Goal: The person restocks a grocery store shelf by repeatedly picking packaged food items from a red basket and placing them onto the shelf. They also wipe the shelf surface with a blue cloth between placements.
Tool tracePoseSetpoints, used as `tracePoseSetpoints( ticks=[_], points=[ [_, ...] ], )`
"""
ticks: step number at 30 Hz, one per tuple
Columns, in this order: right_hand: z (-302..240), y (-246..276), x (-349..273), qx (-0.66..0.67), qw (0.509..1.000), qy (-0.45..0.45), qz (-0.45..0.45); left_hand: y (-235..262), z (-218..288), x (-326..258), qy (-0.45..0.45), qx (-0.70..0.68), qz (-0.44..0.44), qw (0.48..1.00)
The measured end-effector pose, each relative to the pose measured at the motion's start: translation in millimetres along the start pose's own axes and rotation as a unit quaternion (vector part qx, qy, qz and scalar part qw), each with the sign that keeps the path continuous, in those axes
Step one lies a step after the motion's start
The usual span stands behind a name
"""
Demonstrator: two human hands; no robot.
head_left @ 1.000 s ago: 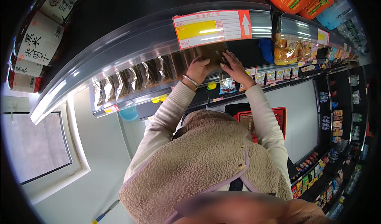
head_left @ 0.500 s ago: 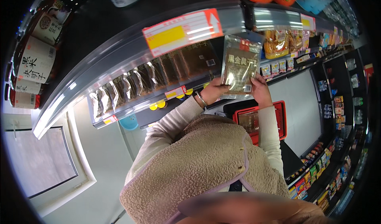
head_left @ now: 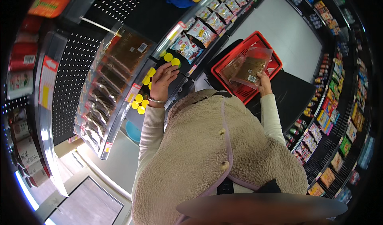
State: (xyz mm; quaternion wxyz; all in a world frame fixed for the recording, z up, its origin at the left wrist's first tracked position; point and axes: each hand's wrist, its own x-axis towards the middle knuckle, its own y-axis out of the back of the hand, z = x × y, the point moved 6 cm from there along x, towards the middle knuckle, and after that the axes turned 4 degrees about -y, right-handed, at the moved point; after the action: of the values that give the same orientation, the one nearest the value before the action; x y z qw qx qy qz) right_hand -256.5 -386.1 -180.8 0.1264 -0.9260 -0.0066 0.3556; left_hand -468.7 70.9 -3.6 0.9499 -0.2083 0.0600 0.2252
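My right hand (head_left: 264, 83) grips the lower right edge of a flat clear pouch (head_left: 256, 64) with brown contents, tilted over a red shopping basket (head_left: 274, 68). Beneath it in the basket lies a similar brown package (head_left: 232, 70), partly hidden by the pouch. My left hand (head_left: 162, 80) is raised at the front of the shelf, holding nothing, its fingers stretched out beside several yellow-lidded containers (head_left: 151, 72). Whether its fingertips touch a lid, I cannot tell.
A row of similar brown pouches (head_left: 128, 51) stands on the shelf at the left. Small snack bags (head_left: 202, 32) line the shelf ahead. The basket stands on a black surface (head_left: 289, 99). More stocked shelves (head_left: 339, 105) run along the right, and a window (head_left: 89, 203) is at lower left.
My left hand has let go of the pouch and moved left. With my right hand, the pouch has come down from the shelf front to the basket. The view has turned right.
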Motion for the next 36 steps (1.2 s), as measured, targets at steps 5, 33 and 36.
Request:
tracePoseSetpoints(
  ticks=[5, 33, 36],
  points=[
    [64.8, 53.1, 27.1, -0.067, 0.990, -0.042, 0.116, -3.8, -4.4, -9.9, 0.012, -0.003, 0.023, 1.000],
    [-31.9, -496.2, -142.2, -0.430, 0.643, 0.450, -0.446, 174.2, 64.2, -20.9, -0.164, -0.247, 0.256, 0.920],
    [4.7, -540.1, -137.0, -0.543, 0.564, 0.492, -0.381, 175.6, 63.7, -19.8, -0.127, -0.262, 0.237, 0.927]
  ],
)
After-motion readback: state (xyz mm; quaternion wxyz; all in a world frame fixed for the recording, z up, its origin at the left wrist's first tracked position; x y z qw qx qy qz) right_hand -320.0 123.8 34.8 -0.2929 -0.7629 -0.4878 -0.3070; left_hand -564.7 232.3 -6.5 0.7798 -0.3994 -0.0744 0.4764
